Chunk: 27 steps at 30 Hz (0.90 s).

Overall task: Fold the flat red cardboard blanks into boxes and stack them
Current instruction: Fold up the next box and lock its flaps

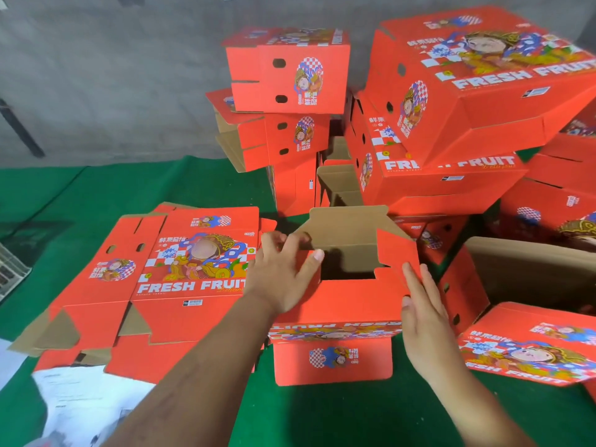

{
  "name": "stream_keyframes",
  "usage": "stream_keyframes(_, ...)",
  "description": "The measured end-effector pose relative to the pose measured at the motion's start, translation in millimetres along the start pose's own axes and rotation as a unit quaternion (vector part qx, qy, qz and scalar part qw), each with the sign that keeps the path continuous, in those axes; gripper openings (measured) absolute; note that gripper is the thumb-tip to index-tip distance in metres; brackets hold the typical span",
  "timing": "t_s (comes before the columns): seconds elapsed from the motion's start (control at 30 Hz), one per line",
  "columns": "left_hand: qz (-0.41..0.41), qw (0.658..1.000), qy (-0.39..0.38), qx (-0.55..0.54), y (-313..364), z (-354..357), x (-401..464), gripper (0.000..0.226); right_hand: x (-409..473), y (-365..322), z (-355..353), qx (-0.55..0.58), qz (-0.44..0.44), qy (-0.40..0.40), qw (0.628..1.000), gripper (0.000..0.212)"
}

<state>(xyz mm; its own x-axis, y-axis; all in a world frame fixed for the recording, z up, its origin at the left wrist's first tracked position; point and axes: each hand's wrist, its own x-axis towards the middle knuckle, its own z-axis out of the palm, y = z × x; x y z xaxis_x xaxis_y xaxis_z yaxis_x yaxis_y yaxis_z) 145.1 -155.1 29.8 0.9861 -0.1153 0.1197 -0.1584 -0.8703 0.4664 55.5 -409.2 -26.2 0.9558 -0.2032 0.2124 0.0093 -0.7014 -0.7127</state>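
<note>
**Both hands flat on a half-folded box**

The left hand (283,272) lies with straight, spread fingers on the left flap of the box (338,304), fingertips at the edge of its open top. The right hand (422,314) presses flat against the box's right side, fingers straight and pointing up along the raised right flap (395,253); neither hand curls round anything. The box sits between the two hands on the green cloth (338,414), its brown inside showing through the top opening, the back flap (348,221) standing up, and a front flap (332,362) hanging toward the person.

Just left of the box lies a pile of flat blanks (180,275), printed side up, touching the left forearm. Behind the box, folded boxes stand stacked in a left stack (287,101) and a taller, tilted right stack (467,101). More red boxes (529,346) lie to the right. White paper (80,398) lies at the lower left.
</note>
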Motion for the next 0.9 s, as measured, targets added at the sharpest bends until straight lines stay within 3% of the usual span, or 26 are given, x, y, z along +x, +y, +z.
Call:
stream_keyframes(0.1, 0.001, 0.998, 0.003, -0.055, -2, 4, 10, 0.056, -1, 0, 1, 0.02, 0.018, -0.007, 1.0, 0.058)
stream_keyframes(0.27, 0.005, 0.981, 0.091, -0.173, -11, 17, 4, 0.079, 2, 1, -2, 0.056, 0.03, 0.011, 0.998, 0.059)
stream_keyframes(0.47, 0.008, 0.989, 0.105, -0.104, -16, 28, 0, 0.074, 10, 4, -4, 0.065, 0.021, 0.042, 0.997, 0.041)
stream_keyframes(0.57, 0.01, 0.997, 0.073, -0.018, -21, 33, 1, 0.089, 7, 3, -4, 0.032, 0.008, 0.033, 0.999, 0.041)
stream_keyframes(0.67, -0.003, 0.997, 0.083, -0.01, -25, 37, 1, 0.096, 2, 3, -1, 0.005, 0.022, 0.01, 1.0, 0.041)
stream_keyframes(0.8, 0.027, 0.986, 0.136, -0.092, -25, 38, 1, 0.079, 0, 2, -5, 0.011, 0.03, -0.004, 0.999, 0.042)
stream_keyframes(0.9, 0.032, 0.956, 0.148, -0.252, -25, 33, -1, 0.041, 2, 1, -6, 0.045, 0.035, -0.007, 0.998, 0.037)
